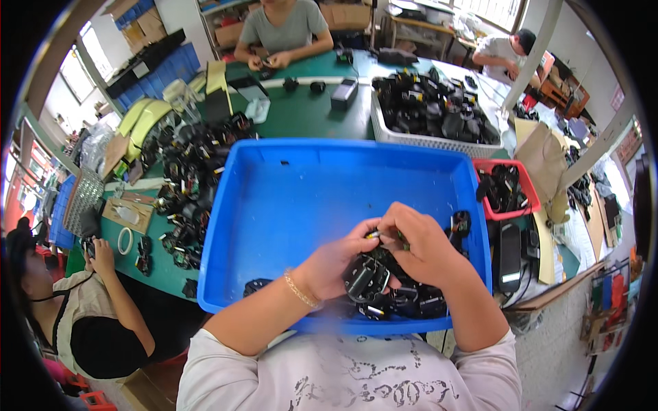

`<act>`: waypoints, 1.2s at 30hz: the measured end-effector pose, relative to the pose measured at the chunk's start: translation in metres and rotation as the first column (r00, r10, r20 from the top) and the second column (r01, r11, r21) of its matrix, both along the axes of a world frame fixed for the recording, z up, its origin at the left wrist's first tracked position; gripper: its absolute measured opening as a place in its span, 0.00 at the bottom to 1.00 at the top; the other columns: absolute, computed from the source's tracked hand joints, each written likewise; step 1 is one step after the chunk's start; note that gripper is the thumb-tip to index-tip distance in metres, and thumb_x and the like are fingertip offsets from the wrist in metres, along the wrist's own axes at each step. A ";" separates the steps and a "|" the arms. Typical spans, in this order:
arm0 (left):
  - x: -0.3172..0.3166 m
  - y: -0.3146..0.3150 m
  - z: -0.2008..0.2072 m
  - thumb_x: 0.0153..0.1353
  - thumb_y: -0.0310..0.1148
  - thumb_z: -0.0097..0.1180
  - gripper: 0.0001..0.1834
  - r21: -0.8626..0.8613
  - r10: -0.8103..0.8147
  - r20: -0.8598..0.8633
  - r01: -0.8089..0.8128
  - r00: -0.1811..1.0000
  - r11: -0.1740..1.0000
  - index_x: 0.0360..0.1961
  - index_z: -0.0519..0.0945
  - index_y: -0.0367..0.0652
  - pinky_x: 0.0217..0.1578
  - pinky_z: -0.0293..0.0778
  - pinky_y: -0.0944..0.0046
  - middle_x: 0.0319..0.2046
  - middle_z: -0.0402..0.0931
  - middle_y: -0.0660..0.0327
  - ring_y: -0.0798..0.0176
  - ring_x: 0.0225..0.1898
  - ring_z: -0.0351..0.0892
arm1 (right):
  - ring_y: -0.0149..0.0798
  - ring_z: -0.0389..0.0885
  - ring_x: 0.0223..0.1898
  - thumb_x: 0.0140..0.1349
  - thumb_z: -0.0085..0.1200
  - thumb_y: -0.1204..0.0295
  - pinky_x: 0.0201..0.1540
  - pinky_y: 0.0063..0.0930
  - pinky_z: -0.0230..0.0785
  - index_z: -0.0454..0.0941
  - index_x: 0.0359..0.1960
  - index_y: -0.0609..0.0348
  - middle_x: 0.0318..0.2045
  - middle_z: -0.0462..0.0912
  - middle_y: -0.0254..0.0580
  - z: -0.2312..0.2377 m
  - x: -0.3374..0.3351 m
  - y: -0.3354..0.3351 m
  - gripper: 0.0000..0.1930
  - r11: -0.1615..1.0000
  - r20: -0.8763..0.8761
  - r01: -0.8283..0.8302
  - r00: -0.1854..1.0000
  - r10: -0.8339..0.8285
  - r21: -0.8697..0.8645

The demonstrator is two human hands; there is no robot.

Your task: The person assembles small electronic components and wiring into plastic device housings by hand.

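Note:
Over the near right part of a large blue plastic tub (329,146), my left hand (334,266) is closed round a black plastic electronic unit (367,279). The unit has a rounded glossy casing, with bits of green board and a light-coloured part showing near its top. My right hand (421,245) bends over the top of the unit with its fingers pinched together; what lies between them is hidden. Below both hands, more black units (419,301) with loose wires lie along the tub's near right side.
Left of the tub is a heap of black units (195,164) on the green table (301,116). A white basket (439,139) and a red basket (515,214), both holding black parts, stand behind and right. Three people (284,34) work around.

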State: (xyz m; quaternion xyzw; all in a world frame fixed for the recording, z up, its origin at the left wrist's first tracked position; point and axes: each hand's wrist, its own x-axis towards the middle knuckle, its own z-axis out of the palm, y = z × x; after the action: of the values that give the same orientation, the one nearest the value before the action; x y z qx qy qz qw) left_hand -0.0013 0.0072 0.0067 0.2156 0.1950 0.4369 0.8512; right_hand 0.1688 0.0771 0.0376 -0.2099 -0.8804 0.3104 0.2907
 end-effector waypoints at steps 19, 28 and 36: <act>0.002 0.005 -0.007 0.67 0.57 0.31 0.29 -0.031 0.144 0.151 -0.141 0.978 0.990 0.54 0.69 0.45 0.39 0.76 0.50 0.45 0.75 0.56 0.51 0.45 0.77 | 0.36 0.72 0.29 0.52 0.53 0.82 0.32 0.28 0.66 0.72 0.36 0.61 0.29 0.71 0.39 -0.002 -0.004 0.005 0.09 0.988 -0.104 0.155 0.983 -0.153 0.009; 0.006 -0.002 -0.003 0.66 0.58 0.33 0.28 -0.101 0.186 0.055 -0.180 0.981 0.978 0.57 0.66 0.52 0.33 0.78 0.52 0.44 0.73 0.58 0.55 0.40 0.77 | 0.41 0.74 0.29 0.49 0.56 0.79 0.31 0.29 0.68 0.77 0.39 0.58 0.27 0.73 0.41 0.002 -0.002 -0.001 0.13 0.990 -0.034 0.132 0.991 -0.131 0.050; 0.006 0.003 -0.011 0.67 0.55 0.33 0.28 -0.042 0.158 0.152 -0.153 0.976 0.987 0.56 0.67 0.46 0.33 0.77 0.53 0.43 0.74 0.56 0.53 0.36 0.78 | 0.45 0.76 0.30 0.50 0.58 0.73 0.34 0.34 0.69 0.71 0.33 0.60 0.27 0.75 0.43 -0.004 -0.003 0.004 0.11 0.987 0.015 0.158 0.987 -0.158 -0.022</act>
State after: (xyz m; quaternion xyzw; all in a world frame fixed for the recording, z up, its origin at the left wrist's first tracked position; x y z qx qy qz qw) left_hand 0.0051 0.0107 -0.0047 0.1521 0.1510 0.5146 0.8302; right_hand 0.1657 0.0816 0.0341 -0.2843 -0.8593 0.2950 0.3061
